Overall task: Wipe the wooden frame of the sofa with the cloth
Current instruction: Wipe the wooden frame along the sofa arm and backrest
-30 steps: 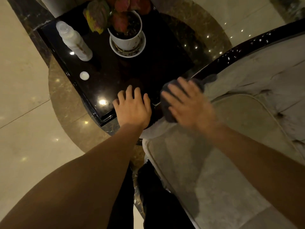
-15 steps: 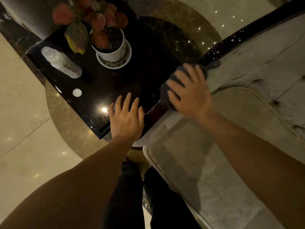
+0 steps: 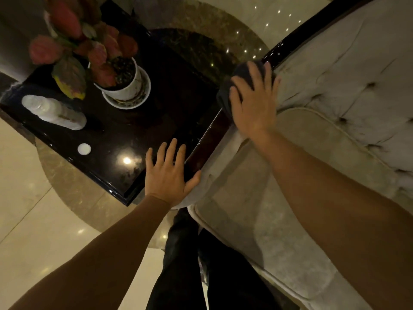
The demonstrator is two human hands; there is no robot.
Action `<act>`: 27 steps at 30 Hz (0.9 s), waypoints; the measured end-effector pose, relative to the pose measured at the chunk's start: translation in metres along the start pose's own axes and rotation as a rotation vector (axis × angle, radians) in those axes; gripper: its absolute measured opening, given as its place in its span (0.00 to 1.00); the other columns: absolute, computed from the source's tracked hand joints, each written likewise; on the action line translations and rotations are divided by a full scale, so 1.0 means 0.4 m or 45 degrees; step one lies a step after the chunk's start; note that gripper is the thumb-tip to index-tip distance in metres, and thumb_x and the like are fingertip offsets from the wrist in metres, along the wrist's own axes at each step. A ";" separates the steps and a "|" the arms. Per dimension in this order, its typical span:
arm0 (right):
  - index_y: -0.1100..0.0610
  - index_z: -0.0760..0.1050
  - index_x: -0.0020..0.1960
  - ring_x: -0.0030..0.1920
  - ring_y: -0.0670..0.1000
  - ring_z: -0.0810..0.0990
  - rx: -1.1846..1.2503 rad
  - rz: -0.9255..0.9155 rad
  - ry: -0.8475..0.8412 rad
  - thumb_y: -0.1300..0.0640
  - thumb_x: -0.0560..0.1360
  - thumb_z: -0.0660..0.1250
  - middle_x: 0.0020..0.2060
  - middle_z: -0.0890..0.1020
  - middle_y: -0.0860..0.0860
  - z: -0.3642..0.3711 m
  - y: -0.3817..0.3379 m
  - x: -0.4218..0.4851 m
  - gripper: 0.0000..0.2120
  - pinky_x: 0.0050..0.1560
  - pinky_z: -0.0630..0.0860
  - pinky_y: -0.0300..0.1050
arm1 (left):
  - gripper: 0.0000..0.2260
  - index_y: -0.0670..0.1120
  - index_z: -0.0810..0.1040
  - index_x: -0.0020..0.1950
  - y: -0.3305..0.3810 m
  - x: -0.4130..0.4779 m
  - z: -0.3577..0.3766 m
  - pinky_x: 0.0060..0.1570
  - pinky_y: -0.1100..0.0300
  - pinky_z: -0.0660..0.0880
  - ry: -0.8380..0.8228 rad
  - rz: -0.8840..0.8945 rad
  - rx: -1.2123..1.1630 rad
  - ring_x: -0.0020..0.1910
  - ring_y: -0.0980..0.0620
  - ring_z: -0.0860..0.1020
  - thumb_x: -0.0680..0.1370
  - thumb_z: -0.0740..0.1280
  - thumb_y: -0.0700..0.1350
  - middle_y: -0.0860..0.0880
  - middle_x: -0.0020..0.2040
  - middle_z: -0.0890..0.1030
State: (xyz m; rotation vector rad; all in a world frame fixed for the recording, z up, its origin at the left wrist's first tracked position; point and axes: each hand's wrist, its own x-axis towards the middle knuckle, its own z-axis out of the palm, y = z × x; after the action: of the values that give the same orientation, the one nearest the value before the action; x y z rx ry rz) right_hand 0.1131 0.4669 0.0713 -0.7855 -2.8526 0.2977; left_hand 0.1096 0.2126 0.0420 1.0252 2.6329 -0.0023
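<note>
The sofa's dark glossy wooden frame (image 3: 207, 144) runs up along the armrest and on along the backrest top (image 3: 288, 41). A dark grey cloth (image 3: 225, 92) lies bunched on the frame where armrest meets backrest. My right hand (image 3: 254, 101) presses flat on the cloth, fingers spread over it. My left hand (image 3: 167, 175) rests flat with fingers apart on the corner of the black side table, its thumb against the armrest's front end. It holds nothing.
A black glossy side table (image 3: 138, 135) stands left of the sofa with a potted red-leaved plant (image 3: 120, 83), a white spray bottle (image 3: 53, 113) lying down and a small white cap (image 3: 84, 149). The beige tufted sofa cushion (image 3: 279, 198) fills the right. My legs stand below.
My right hand has slid the cloth up along the armrest frame toward the backrest, uncovering the lower frame. My left hand has stayed near the table corner.
</note>
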 end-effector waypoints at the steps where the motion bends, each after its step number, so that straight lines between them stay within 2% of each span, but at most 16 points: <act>1: 0.50 0.77 0.67 0.79 0.66 0.52 0.034 0.085 0.003 0.45 0.82 0.53 0.78 0.65 0.56 0.000 -0.025 -0.007 0.20 0.77 0.50 0.68 | 0.41 0.43 0.63 0.77 0.005 0.022 -0.011 0.70 0.38 0.62 -0.034 0.002 0.004 0.71 0.38 0.70 0.76 0.49 0.72 0.41 0.77 0.66; 3: 0.51 0.79 0.63 0.79 0.68 0.52 0.018 0.011 -0.032 0.47 0.82 0.56 0.77 0.67 0.58 0.003 -0.082 -0.058 0.18 0.77 0.50 0.68 | 0.44 0.42 0.58 0.78 0.035 0.073 -0.037 0.64 0.42 0.70 -0.044 -0.032 -0.084 0.67 0.38 0.74 0.74 0.53 0.73 0.40 0.77 0.65; 5: 0.51 0.80 0.62 0.79 0.68 0.53 -0.017 -0.150 -0.121 0.48 0.82 0.56 0.76 0.69 0.57 -0.006 -0.115 -0.118 0.17 0.77 0.51 0.68 | 0.44 0.44 0.54 0.79 0.084 0.119 -0.065 0.59 0.43 0.73 -0.053 -0.021 -0.216 0.65 0.38 0.74 0.73 0.61 0.69 0.42 0.78 0.62; 7: 0.51 0.79 0.63 0.79 0.67 0.53 -0.049 -0.221 -0.227 0.48 0.83 0.53 0.76 0.69 0.56 -0.018 -0.114 -0.140 0.19 0.77 0.51 0.67 | 0.43 0.45 0.53 0.79 0.126 0.148 -0.086 0.60 0.43 0.72 -0.085 -0.053 -0.374 0.66 0.38 0.72 0.73 0.67 0.64 0.43 0.79 0.60; 9: 0.51 0.78 0.65 0.80 0.66 0.52 -0.095 -0.273 -0.273 0.47 0.83 0.51 0.76 0.68 0.56 -0.027 -0.080 -0.087 0.21 0.77 0.50 0.67 | 0.42 0.45 0.53 0.79 0.142 0.161 -0.087 0.63 0.41 0.71 -0.112 -0.152 -0.506 0.68 0.39 0.71 0.74 0.68 0.62 0.44 0.78 0.60; 11: 0.50 0.74 0.69 0.80 0.64 0.52 -0.141 -0.148 -0.217 0.45 0.84 0.49 0.78 0.64 0.55 -0.023 -0.011 0.016 0.22 0.77 0.50 0.67 | 0.41 0.44 0.54 0.78 0.149 0.178 -0.084 0.61 0.42 0.73 -0.063 -0.172 -0.589 0.68 0.40 0.72 0.73 0.67 0.62 0.44 0.77 0.63; 14: 0.49 0.69 0.74 0.80 0.64 0.48 -0.004 0.233 -0.136 0.46 0.85 0.48 0.81 0.57 0.53 -0.027 0.084 0.145 0.22 0.78 0.47 0.64 | 0.41 0.47 0.54 0.78 0.179 0.239 -0.112 0.56 0.45 0.76 0.049 -0.086 -0.640 0.66 0.42 0.74 0.72 0.66 0.63 0.45 0.76 0.65; 16: 0.52 0.71 0.73 0.80 0.66 0.49 0.002 0.253 -0.073 0.48 0.85 0.50 0.80 0.59 0.57 -0.006 0.062 0.129 0.22 0.79 0.46 0.63 | 0.41 0.47 0.54 0.78 0.196 0.306 -0.132 0.56 0.45 0.77 0.038 -0.075 -0.677 0.65 0.41 0.75 0.72 0.69 0.61 0.45 0.76 0.64; 19: 0.52 0.75 0.69 0.80 0.65 0.49 -0.132 -0.190 -0.219 0.48 0.85 0.47 0.77 0.66 0.57 0.038 -0.043 -0.005 0.22 0.76 0.44 0.69 | 0.35 0.46 0.59 0.77 0.190 0.287 -0.127 0.56 0.44 0.78 -0.004 -0.122 -0.811 0.64 0.43 0.76 0.75 0.69 0.55 0.46 0.74 0.66; 21: 0.46 0.72 0.71 0.81 0.64 0.45 -0.107 -0.289 -0.322 0.45 0.85 0.44 0.80 0.61 0.55 0.007 0.038 0.001 0.23 0.76 0.45 0.69 | 0.31 0.48 0.62 0.76 0.243 0.301 -0.142 0.55 0.45 0.77 -0.022 -0.177 -0.827 0.62 0.44 0.76 0.76 0.68 0.54 0.47 0.71 0.69; 23: 0.45 0.74 0.70 0.80 0.65 0.51 -0.031 -0.470 -0.261 0.43 0.84 0.49 0.78 0.64 0.54 -0.006 0.095 0.053 0.22 0.76 0.49 0.68 | 0.32 0.49 0.62 0.75 0.223 0.283 -0.144 0.54 0.46 0.76 0.005 -0.258 -0.842 0.61 0.42 0.77 0.74 0.68 0.55 0.47 0.70 0.71; 24: 0.46 0.74 0.70 0.80 0.65 0.53 -0.083 -0.463 -0.226 0.43 0.84 0.48 0.77 0.66 0.54 -0.011 0.145 0.102 0.22 0.76 0.51 0.69 | 0.35 0.48 0.60 0.76 0.226 0.302 -0.139 0.53 0.45 0.75 -0.008 -0.254 -0.792 0.61 0.40 0.77 0.73 0.69 0.56 0.47 0.70 0.70; 25: 0.47 0.75 0.70 0.80 0.65 0.53 -0.099 -0.337 -0.204 0.43 0.83 0.45 0.78 0.66 0.55 -0.021 0.196 0.161 0.25 0.76 0.51 0.69 | 0.38 0.48 0.58 0.77 0.241 0.324 -0.146 0.54 0.45 0.75 -0.030 -0.218 -0.713 0.61 0.40 0.77 0.72 0.70 0.58 0.46 0.72 0.69; 27: 0.49 0.76 0.68 0.80 0.65 0.49 -0.053 0.046 -0.161 0.43 0.83 0.44 0.79 0.62 0.54 -0.034 0.260 0.265 0.26 0.76 0.49 0.69 | 0.42 0.48 0.54 0.78 0.274 0.372 -0.166 0.55 0.45 0.74 -0.009 -0.091 -0.616 0.63 0.40 0.76 0.72 0.70 0.60 0.45 0.75 0.66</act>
State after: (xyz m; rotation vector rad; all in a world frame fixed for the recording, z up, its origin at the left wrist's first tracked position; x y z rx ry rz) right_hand 0.0768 0.6114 0.0714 -0.8567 -2.9737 0.3036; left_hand 0.0597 0.3997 0.0741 0.7581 2.4752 0.5817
